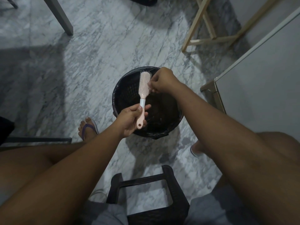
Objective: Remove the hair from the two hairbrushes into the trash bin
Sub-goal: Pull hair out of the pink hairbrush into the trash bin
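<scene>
A pink hairbrush (144, 85) with a white band on its handle is held bristles up over the trash bin (116, 96), a round black basket lined with a dark bag. My left hand (129, 120) grips the brush by its handle. My right hand (162, 81) has its fingertips pinched at the right edge of the bristle head; any hair between them is too fine to make out. Dark clumps lie inside the bin. Only one brush is in view.
I sit on a black stool (146, 192) with the bin on the marble floor between my feet. A white cabinet (259, 82) stands at the right, a wooden frame (211, 30) at the back right, and a grey table leg (61, 18) at the back left.
</scene>
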The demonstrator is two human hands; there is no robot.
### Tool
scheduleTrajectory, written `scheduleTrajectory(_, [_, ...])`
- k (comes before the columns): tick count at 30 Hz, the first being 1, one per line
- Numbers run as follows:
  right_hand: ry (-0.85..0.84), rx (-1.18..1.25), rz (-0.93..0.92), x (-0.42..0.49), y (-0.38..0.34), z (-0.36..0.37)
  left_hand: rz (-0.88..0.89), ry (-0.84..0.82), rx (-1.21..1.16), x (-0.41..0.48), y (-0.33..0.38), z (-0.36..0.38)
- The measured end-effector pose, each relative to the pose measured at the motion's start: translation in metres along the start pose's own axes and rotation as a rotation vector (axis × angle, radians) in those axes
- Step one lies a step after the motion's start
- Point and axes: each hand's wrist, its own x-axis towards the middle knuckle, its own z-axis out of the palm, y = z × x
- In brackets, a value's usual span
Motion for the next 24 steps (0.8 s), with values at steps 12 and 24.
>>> scheduleTrajectory(12, [0.317,0.360,0.023,-0.039,0.002,-0.019,0.046,0.032,0.072,-0.028,0.014,0.021])
scheduleTrajectory(24, [0.218,0.011,-0.029,-0.071,-0.029,-0.011,0.063,0.046,0.063,-0.053,0.001,0.033])
